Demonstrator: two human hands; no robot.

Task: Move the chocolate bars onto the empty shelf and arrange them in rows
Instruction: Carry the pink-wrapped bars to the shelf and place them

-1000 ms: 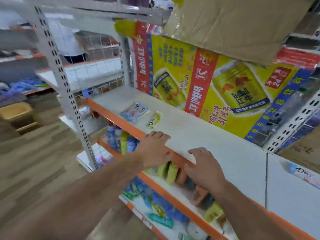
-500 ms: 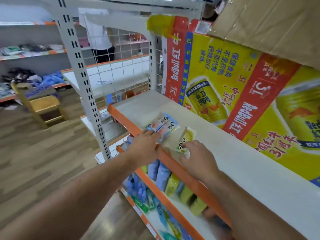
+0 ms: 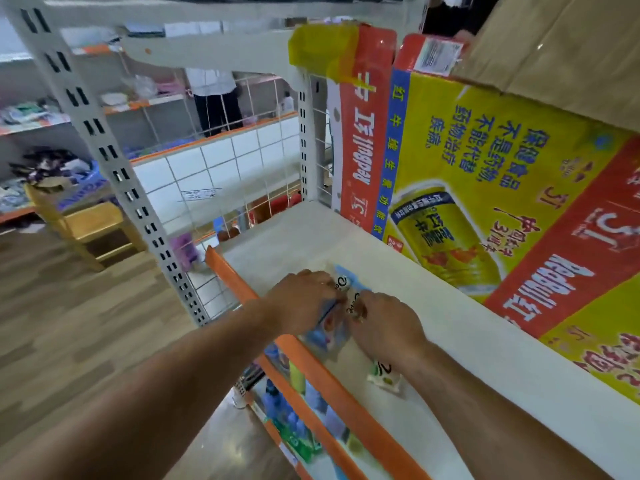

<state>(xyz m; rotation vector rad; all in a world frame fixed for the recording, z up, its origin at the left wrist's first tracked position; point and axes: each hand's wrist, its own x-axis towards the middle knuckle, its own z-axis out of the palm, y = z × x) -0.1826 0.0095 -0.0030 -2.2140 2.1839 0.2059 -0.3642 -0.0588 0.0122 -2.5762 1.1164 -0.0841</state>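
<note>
Blue-wrapped chocolate bars [image 3: 343,282] are lying at frame centre on the white shelf [image 3: 467,358]; left hand [image 3: 301,299] and right hand [image 3: 388,327] are both gripping them, fingers curled.

Chocolate bars [image 3: 327,336] mostly covered, lower-shelf goods [image 3: 294,431] blurred, cardboard box [image 3: 571,46] cropped

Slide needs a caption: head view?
Left hand grips blue chocolate bars, right hand touching them, at front edge of white shelf.

- Shelf [image 3: 485,341]: white board, orange front edge.
- Chocolate bars [image 3: 343,283]: blue-and-white wrappers, black script.
- Lone bar [image 3: 385,377]: pale green-and-white wrapper.
- Carton [image 3: 491,202]: yellow, red bands, blue stripe.
</note>
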